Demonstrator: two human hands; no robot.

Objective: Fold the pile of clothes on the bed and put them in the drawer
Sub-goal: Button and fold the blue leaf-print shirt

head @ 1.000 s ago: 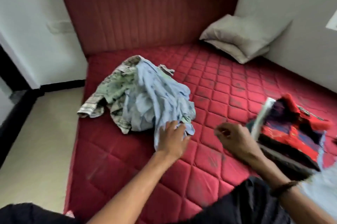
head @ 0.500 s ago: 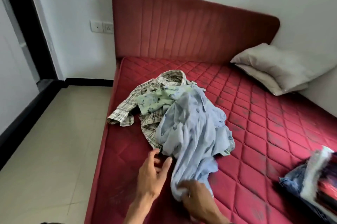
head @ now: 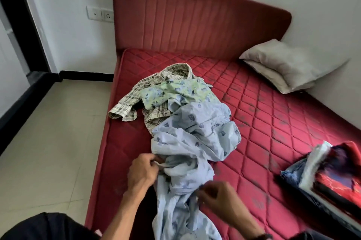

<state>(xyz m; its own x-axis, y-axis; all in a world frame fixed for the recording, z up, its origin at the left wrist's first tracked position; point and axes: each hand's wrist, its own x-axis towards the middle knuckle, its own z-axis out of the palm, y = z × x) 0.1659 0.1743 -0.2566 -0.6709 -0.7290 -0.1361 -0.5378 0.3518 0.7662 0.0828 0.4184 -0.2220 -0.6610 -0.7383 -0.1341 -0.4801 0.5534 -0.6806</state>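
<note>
A crumpled light blue shirt (head: pixel 197 138) with dark leaf prints stretches from the pile toward me across the red quilted mattress (head: pixel 263 122). My left hand (head: pixel 143 171) pinches its left edge and my right hand (head: pixel 218 198) grips the cloth lower down on the right. Behind it lie a green floral garment (head: pixel 175 91) and a beige plaid shirt (head: pixel 132 101), loosely heaped. A stack of folded clothes (head: pixel 332 173), red, white and denim, rests at the right edge of the bed. No drawer is in view.
A grey pillow (head: pixel 289 65) leans in the far right corner against the wall. The red padded headboard (head: pixel 195 15) stands behind. Beige tiled floor (head: pixel 48 142) lies left of the bed, with a dark door frame (head: pixel 21 20) and wall sockets (head: pixel 100 14) beyond.
Both hands have closed on the blue shirt and drawn it off the pile toward me. One second ago my right hand was by the folded stack at the right.
</note>
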